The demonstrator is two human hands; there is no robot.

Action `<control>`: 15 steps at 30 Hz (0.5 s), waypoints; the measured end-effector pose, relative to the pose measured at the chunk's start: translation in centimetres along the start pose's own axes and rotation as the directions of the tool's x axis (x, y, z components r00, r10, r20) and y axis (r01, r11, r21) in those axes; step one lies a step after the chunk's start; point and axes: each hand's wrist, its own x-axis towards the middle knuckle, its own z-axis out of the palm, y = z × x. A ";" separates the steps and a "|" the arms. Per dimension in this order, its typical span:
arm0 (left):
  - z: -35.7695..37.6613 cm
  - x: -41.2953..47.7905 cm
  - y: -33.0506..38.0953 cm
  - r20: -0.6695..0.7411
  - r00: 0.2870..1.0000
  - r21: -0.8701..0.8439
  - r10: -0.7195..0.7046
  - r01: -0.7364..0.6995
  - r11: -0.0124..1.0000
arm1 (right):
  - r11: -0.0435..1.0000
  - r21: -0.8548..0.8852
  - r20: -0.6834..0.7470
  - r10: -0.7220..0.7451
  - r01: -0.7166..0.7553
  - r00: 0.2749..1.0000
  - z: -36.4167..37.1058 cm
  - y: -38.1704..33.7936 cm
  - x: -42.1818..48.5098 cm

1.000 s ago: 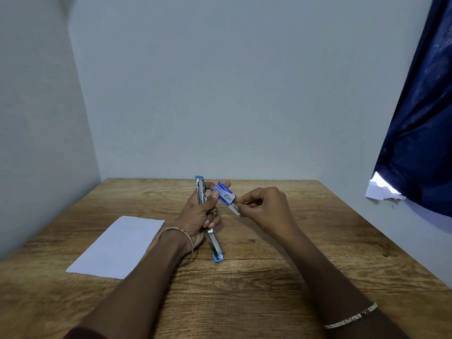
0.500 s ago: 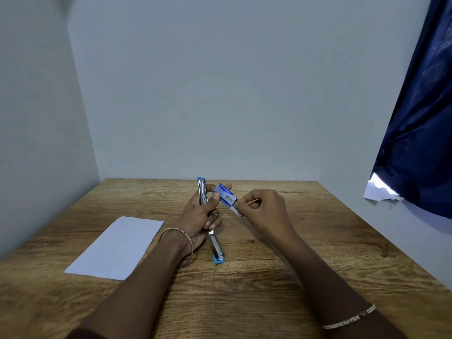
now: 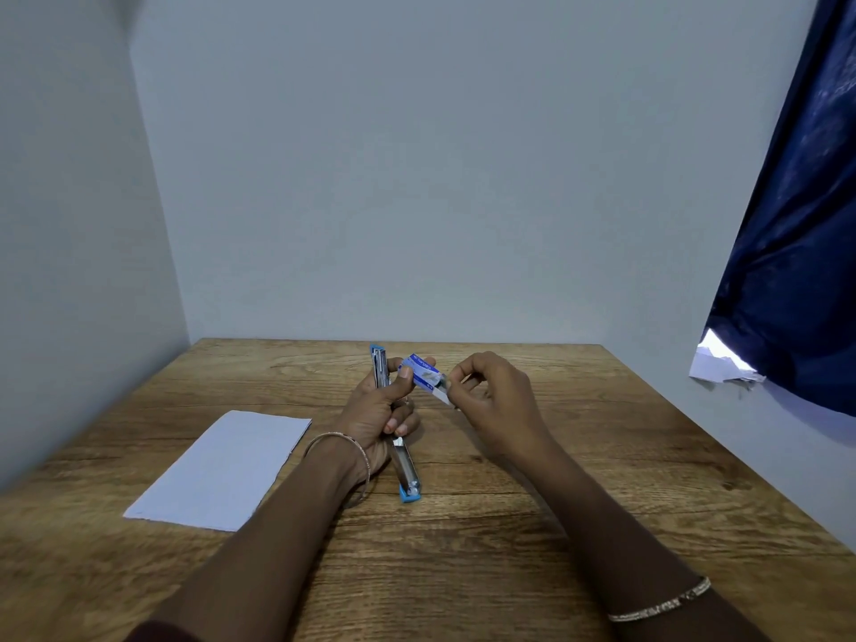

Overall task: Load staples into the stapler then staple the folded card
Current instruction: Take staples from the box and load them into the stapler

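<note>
One stapler (image 3: pixel 407 470), swung open into a long silver strip with blue tips, is held up near the middle of the table (image 3: pixel 509 549). Its near tip is low by the wood. The left hand (image 3: pixel 375 410) curls round the stapler's middle, and its thumb and forefinger also pinch the left end of a small blue staple box (image 3: pixel 424 373). The right hand (image 3: pixel 495 400) pinches the white part sticking out of the box's right end. To the left, the folded card (image 3: pixel 222 470) lies flat on the table. A dark blue curtain (image 3: pixel 796 224) hangs far right.
</note>
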 end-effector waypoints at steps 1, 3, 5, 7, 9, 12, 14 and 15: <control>0.0 0.0 0.0 -0.005 1.000 -0.006 -0.006 0.006 1.000 | 1.000 0.006 -0.006 -0.019 0.019 1.000 0.0 0.0 0.0; -0.1 0.1 0.1 -0.011 1.000 -0.017 -0.014 0.014 1.000 | 0.999 0.023 -0.034 -0.042 0.043 0.999 0.0 0.0 0.0; -0.2 0.2 0.1 -0.010 1.000 -0.029 -0.028 0.027 0.999 | 0.998 0.044 -0.071 -0.049 0.052 0.996 -0.1 0.0 0.0; -0.3 0.3 0.0 -0.008 0.999 -0.037 -0.047 0.046 0.998 | 0.997 0.056 -0.103 -0.053 0.059 0.993 -0.2 0.0 0.0; -0.2 0.3 0.0 0.003 0.998 -0.043 -0.059 0.059 0.997 | 0.996 0.059 -0.116 -0.063 0.070 0.991 -0.3 -0.1 0.0; -0.1 0.2 0.0 0.008 0.997 -0.067 -0.076 0.076 0.995 | 0.994 0.071 -0.103 -0.079 0.087 0.992 -0.2 -0.3 -0.1; -0.2 0.2 0.0 0.000 0.997 -0.088 -0.074 0.073 0.993 | 0.993 0.089 -0.090 -0.074 0.082 0.993 0.0 -0.3 0.0; -0.2 0.2 0.0 -0.002 0.997 -0.098 -0.073 0.072 0.993 | 0.992 0.105 -0.093 -0.067 0.077 0.993 0.0 -0.3 0.0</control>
